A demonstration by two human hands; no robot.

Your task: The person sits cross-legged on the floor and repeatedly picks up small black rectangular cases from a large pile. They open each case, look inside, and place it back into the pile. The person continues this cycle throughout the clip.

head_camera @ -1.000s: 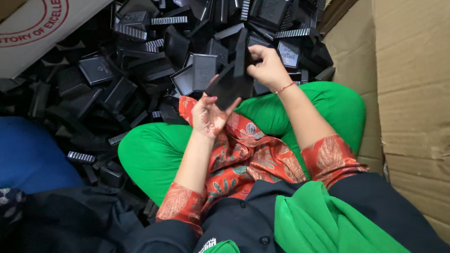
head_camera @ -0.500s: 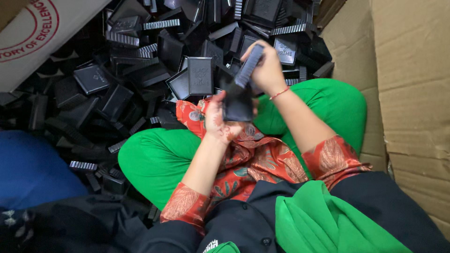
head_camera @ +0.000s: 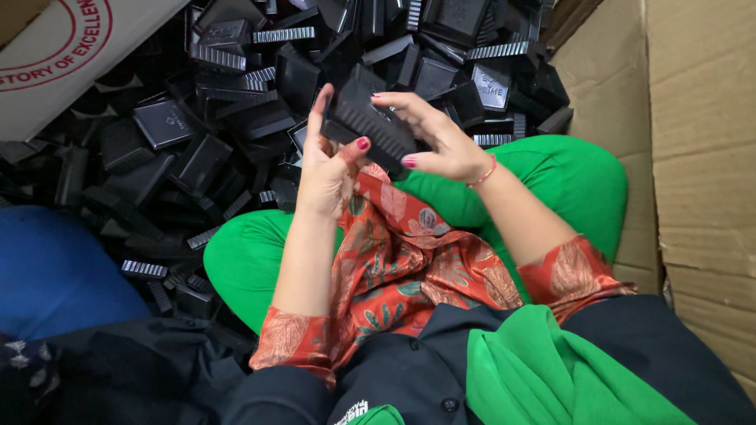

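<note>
got this ribbed black plastic piece point(head_camera: 368, 124) pinched between my left hand point(head_camera: 327, 169) and right hand point(head_camera: 437, 142), both half-curled around it, long axis slanting from upper-left down to lower-right.

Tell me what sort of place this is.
Probably a small workshop or packing floor. A person sits cross-legged before a big heap of identical black plastic parts, both hands holding one ribbed black part, with cardboard cartons alongside.
</note>
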